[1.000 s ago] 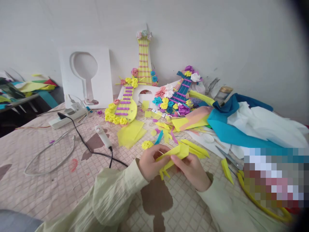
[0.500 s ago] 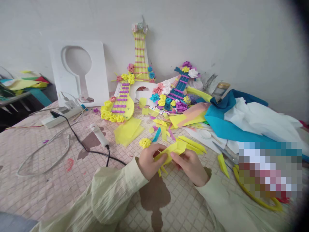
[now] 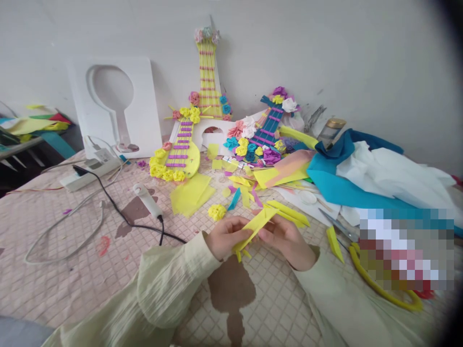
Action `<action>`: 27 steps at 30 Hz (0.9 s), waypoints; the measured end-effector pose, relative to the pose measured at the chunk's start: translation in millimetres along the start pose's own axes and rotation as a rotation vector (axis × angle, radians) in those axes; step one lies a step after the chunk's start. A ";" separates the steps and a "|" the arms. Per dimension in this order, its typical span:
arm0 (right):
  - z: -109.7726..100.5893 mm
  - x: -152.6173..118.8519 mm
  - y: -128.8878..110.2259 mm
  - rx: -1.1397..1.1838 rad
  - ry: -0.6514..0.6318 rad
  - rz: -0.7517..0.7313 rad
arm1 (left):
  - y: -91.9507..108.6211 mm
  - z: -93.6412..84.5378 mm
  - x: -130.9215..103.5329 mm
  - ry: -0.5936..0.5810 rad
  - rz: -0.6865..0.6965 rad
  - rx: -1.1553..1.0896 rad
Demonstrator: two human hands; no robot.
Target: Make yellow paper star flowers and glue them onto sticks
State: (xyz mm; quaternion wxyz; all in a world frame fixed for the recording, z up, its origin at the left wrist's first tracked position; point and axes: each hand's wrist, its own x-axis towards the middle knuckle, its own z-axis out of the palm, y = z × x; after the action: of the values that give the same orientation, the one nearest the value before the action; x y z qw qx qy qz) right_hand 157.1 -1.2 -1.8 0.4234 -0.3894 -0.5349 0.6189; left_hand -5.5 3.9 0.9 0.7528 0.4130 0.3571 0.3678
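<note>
Over the near middle of the table, a folded yellow strip [image 3: 255,225] of thin, paper-like material slants between my hands. My left hand [image 3: 224,237] pinches its lower end, thumb on top. My right hand [image 3: 290,242] is closed at the strip's right side, with the thumb at its edge and the other fingers partly hidden behind it. Small yellow ends [image 3: 243,254] stick out below my left fingers. Just beyond that hand lies a yellow rosette [image 3: 217,212]. Long yellow folded strips [image 3: 289,212] rest beyond my right hand.
Flower-trimmed yellow [image 3: 190,159] and blue [image 3: 269,126] instrument models stand at the back. To the left are a white corded tool [image 3: 147,200] and a power strip [image 3: 90,174]. Scissors [image 3: 338,225], blue fabric [image 3: 333,185] and white fabric [image 3: 383,168] lie right.
The right end of the yellow strip has been folded or turned, and it now looks narrower. My right hand has shifted slightly; my left hand keeps its pinch.
</note>
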 end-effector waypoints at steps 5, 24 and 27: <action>1.3 -0.6 -1.3 0.008 0.018 0.011 | 1.4 2.6 -2.0 -0.013 -0.030 0.031; 0.9 -2.1 2.8 -0.084 0.245 -0.045 | -9.4 5.0 -5.8 0.040 0.148 0.293; -0.2 -1.9 4.3 -0.039 0.237 -0.047 | -11.9 3.7 -5.0 0.060 0.146 0.291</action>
State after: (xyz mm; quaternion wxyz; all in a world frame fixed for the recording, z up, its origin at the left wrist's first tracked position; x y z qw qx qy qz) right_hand 157.4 -3.2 -6.1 0.4902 -0.4553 -0.5019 0.5481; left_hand -1.7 -6.2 -7.0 0.6453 0.5315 0.3978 0.3780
